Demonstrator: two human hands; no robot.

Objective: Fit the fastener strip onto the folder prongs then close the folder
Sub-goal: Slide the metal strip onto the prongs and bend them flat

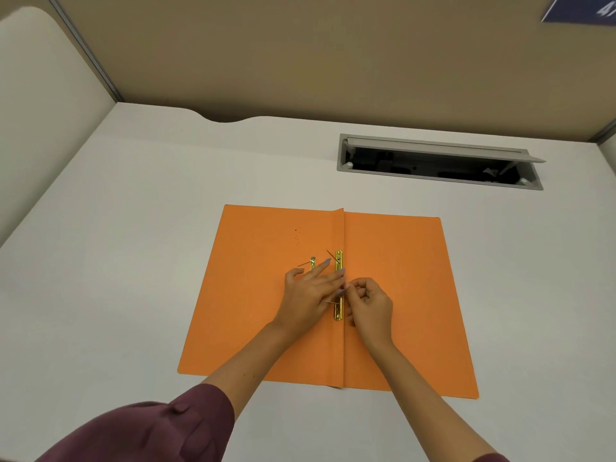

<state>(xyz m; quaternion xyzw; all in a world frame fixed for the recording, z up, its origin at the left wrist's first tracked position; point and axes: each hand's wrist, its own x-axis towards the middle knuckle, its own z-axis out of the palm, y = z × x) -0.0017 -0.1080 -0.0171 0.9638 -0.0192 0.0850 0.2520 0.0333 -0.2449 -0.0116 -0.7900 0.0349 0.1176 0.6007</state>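
Note:
An orange folder (400, 295) lies open and flat on the white desk. A gold metal base bar (338, 313) runs along its centre fold, with thin prongs sticking up near its upper end (330, 254) and its lower part. A second gold fastener strip (312, 261) lies on the left flap, mostly hidden under my left hand. My left hand (308, 296) rests flat on the left flap, fingers spread, fingertips touching the bar. My right hand (368, 303) is curled beside the bar, thumb and forefinger pinched at the lower prong; what it holds is too small to tell.
The white desk (133, 261) extends around the folder. A grey cable tray (436, 161) with its lid raised is sunk into the desk behind the folder on the right. Beige partition walls (300, 61) close off the back and sides.

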